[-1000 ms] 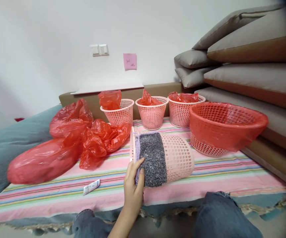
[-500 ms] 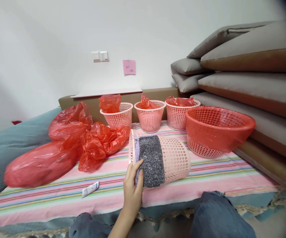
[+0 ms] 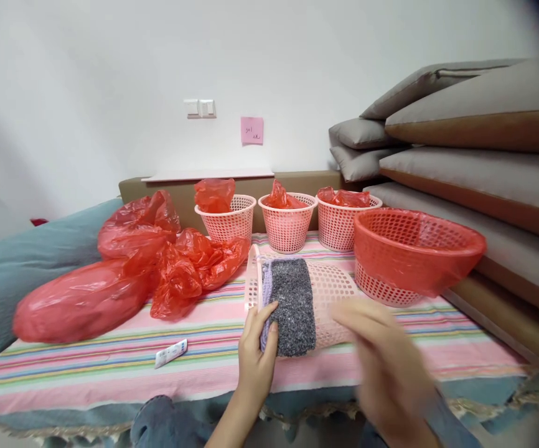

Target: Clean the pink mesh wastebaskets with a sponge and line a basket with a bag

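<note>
My left hand [image 3: 255, 364] stays pinched on the grey fuzzy cloth [image 3: 292, 305] wrapped round the mouth of the pink basket [image 3: 332, 292], which lies on its side on the striped sheet [image 3: 111, 367]. My right hand [image 3: 386, 367], absent a moment ago, now sweeps in blurred, fingers spread and empty, beside the basket.

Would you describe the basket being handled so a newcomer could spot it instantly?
On the striped cloth, before three upright pink baskets, one pink basket lies on its side, held by the left hand. It alone wears a fuzzy grey cloth around it.
</note>
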The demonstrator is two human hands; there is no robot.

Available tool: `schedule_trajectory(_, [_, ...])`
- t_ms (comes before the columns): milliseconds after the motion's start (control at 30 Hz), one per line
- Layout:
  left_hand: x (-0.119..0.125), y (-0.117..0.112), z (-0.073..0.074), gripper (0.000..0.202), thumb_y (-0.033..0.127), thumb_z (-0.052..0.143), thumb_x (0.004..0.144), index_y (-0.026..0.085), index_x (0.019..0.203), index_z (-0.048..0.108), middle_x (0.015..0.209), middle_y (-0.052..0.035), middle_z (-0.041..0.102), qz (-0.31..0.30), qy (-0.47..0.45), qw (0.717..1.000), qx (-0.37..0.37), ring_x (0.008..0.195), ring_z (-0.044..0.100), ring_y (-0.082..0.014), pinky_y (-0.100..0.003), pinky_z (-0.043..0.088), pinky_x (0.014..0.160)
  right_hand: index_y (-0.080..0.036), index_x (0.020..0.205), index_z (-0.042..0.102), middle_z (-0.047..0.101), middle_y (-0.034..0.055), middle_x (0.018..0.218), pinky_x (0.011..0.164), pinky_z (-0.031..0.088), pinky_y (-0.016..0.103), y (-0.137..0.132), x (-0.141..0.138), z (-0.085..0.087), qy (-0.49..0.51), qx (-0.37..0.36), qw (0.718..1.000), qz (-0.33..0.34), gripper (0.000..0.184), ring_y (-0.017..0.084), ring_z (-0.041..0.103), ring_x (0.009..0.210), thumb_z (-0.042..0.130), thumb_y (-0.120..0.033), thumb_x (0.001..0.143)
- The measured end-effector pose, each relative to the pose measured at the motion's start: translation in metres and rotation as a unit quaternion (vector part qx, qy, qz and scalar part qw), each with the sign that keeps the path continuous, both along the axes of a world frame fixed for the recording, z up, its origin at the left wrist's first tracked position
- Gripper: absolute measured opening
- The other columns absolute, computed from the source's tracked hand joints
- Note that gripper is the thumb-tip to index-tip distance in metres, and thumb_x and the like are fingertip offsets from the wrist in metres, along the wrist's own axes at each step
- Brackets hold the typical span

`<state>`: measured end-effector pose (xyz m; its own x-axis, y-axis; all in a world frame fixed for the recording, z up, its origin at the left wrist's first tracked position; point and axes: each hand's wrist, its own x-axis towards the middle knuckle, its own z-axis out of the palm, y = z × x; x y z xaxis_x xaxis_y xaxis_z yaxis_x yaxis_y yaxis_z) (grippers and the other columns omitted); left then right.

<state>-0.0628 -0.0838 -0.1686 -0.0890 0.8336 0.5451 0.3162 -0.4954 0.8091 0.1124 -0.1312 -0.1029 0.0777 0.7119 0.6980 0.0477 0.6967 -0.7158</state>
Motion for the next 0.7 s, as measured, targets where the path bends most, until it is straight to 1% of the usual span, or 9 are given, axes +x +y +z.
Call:
schedule_trajectory(67, [0.002,-0.002,-0.003,0.044,0.045,0.04,0.097,0.023,0.13,0.058,0.131,-0.0108,0.061,-0.004,-0.06,0.998,-0.007,0.125,0.054,-0.024,-0.04,0.039,0.108,-0.033,0.122,0.065,0.062,0.0061,0.13,0.108,0.044,0.052,0.033,-0.025,-0.008,-0.082,0.029,0.995,-0.05,0.031,0.026,0.053,0.125,0.051,-0.027,0.095])
schedule_trajectory(167, [0.004,-0.003,-0.006,0.061,0.057,0.033,0.096,0.021,0.144,0.042,0.142,-0.0135,0.054,0.011,-0.162,0.986,-0.047,0.131,0.05,-0.0248,-0.043,0.034,0.113,-0.03,0.141,0.049,0.049,0.0068,0.147,0.115,0.03,0.061,0.061,-0.058,-0.028,-0.194,0.033,0.976,-0.097,0.047,0.03,0.038,0.14,0.047,-0.024,0.095])
schedule_trajectory(267, [0.003,0.0,-0.005,0.068,0.065,0.032,0.093,0.016,0.133,0.056,0.136,-0.0151,0.059,0.012,-0.187,0.977,-0.097,0.131,0.051,-0.0268,-0.043,0.032,0.114,-0.031,0.149,0.036,0.036,0.0063,0.156,0.116,0.019,0.066,0.067,-0.071,-0.038,-0.247,0.022,0.96,-0.131,0.061,0.034,0.027,0.145,0.054,-0.029,0.091])
schedule_trajectory(367, [0.002,0.003,0.0,0.067,0.065,0.029,0.094,0.015,0.123,0.062,0.127,-0.0145,0.064,-0.018,-0.199,0.975,-0.099,0.127,0.053,-0.0269,-0.041,0.037,0.11,-0.036,0.148,0.037,0.037,0.002,0.156,0.115,0.01,0.071,0.075,-0.062,-0.037,-0.293,0.002,0.944,-0.151,0.06,0.036,0.025,0.145,0.055,-0.032,0.091])
schedule_trajectory(467, [0.002,0.004,0.006,0.052,0.058,0.042,0.093,0.016,0.117,0.063,0.107,-0.0094,0.069,-0.019,-0.159,0.983,-0.095,0.105,0.062,-0.0233,-0.033,0.048,0.092,-0.034,0.146,0.041,0.039,0.0008,0.154,0.116,0.018,0.066,0.093,-0.042,-0.036,-0.311,-0.022,0.938,-0.151,0.052,0.033,0.024,0.146,0.049,-0.034,0.094])
schedule_trajectory(533, [0.004,0.003,0.008,0.044,0.054,0.048,0.092,0.018,0.111,0.064,0.084,-0.0032,0.066,-0.009,-0.134,0.984,-0.117,0.079,0.061,-0.0185,-0.028,0.049,0.072,-0.031,0.146,0.041,0.04,0.0021,0.154,0.117,0.025,0.058,0.103,-0.029,-0.036,-0.31,-0.035,0.939,-0.144,0.051,0.03,0.026,0.145,0.046,-0.036,0.096])
schedule_trajectory(567, [0.005,0.003,0.009,0.042,0.054,0.049,0.092,0.018,0.109,0.064,0.079,-0.0013,0.063,-0.007,-0.131,0.984,-0.125,0.073,0.059,-0.0171,-0.027,0.048,0.068,-0.029,0.147,0.04,0.04,0.0027,0.154,0.117,0.026,0.056,0.105,-0.025,-0.035,-0.311,-0.039,0.939,-0.141,0.052,0.028,0.027,0.145,0.045,-0.038,0.096])
schedule_trajectory(633, [0.006,0.002,0.008,0.041,0.053,0.047,0.093,0.019,0.11,0.063,0.086,-0.0027,0.064,-0.011,-0.13,0.984,-0.119,0.082,0.061,-0.0182,-0.028,0.049,0.079,-0.029,0.148,0.039,0.036,0.0023,0.156,0.119,0.023,0.056,0.101,-0.023,-0.032,-0.328,-0.037,0.934,-0.135,0.054,0.029,0.022,0.147,0.045,-0.042,0.096])
schedule_trajectory(700, [0.006,0.003,0.006,0.044,0.055,0.045,0.093,0.02,0.115,0.061,0.11,-0.0074,0.065,-0.019,-0.135,0.985,-0.104,0.109,0.059,-0.0223,-0.034,0.043,0.101,-0.03,0.149,0.035,0.03,0.0004,0.159,0.119,0.017,0.06,0.089,-0.028,-0.028,-0.365,-0.019,0.923,-0.12,0.057,0.03,0.014,0.15,0.044,-0.045,0.096])
